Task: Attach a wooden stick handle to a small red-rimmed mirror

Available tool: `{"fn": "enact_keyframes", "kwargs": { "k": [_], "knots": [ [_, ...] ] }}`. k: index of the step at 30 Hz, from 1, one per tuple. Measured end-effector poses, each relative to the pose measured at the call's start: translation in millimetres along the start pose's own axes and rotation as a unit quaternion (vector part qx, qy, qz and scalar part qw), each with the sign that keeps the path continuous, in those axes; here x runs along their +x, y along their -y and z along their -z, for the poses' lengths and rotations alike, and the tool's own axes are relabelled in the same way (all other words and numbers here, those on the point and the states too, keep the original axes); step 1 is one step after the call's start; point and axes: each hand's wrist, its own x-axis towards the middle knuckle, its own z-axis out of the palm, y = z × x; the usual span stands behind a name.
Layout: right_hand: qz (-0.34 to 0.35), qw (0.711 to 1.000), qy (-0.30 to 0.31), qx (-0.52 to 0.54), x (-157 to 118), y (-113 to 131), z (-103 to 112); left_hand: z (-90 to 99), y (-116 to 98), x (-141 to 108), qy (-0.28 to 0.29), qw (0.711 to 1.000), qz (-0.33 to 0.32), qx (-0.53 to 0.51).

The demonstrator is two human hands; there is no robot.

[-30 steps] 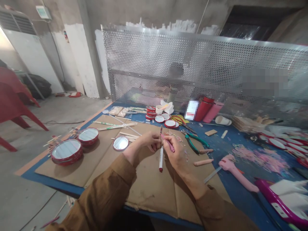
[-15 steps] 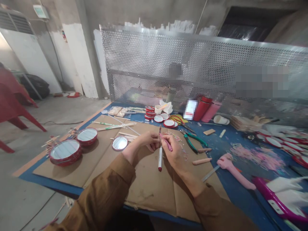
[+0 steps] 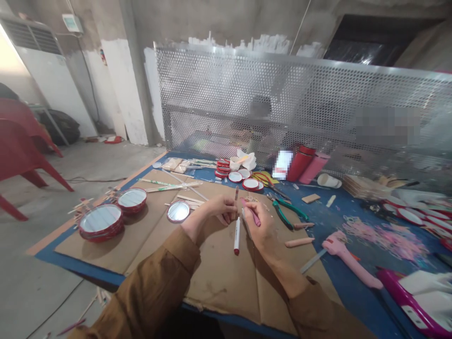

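Note:
My left hand (image 3: 223,209) is closed around the lower part of a thin brown stick (image 3: 237,194), which points up and away from me. My right hand (image 3: 260,225) pinches a pink pen-like tool (image 3: 255,217). The tool's upper end is a short gap to the right of the stick; its exact kind is unclear. Just below the hands, a white marker (image 3: 237,236) with a red end points toward me over the cardboard sheet (image 3: 219,278). Left of my left hand lies a round mirror-like disc (image 3: 178,211), with several flat wooden sticks (image 3: 190,201) behind it.
Two red-rimmed drum-like pieces (image 3: 100,221) stand at the left. Green-handled pliers (image 3: 282,214), pencil-like wooden sticks (image 3: 299,242), a pink glue gun (image 3: 353,261) and a purple power strip (image 3: 406,301) lie to the right. A perforated metal screen (image 3: 219,94) rises behind the table.
My right hand has drawn slightly right, so the pink tool is now apart from the stick. The whole view has shifted a little right and down.

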Motion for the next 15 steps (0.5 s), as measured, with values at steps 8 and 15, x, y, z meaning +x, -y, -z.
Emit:
{"fn": "enact_keyframes", "kwargs": {
  "k": [8,15],
  "knots": [
    [0.033,0.999,0.013,-0.018,3.3,5.4,-0.6,-1.0,0.6,1.7,-0.002,1.0,-0.001,-0.007],
    [0.039,0.999,0.02,-0.019,2.6,0.7,-1.7,-0.3,3.0,2.9,-0.001,1.0,-0.009,-0.005]
  ]
}}
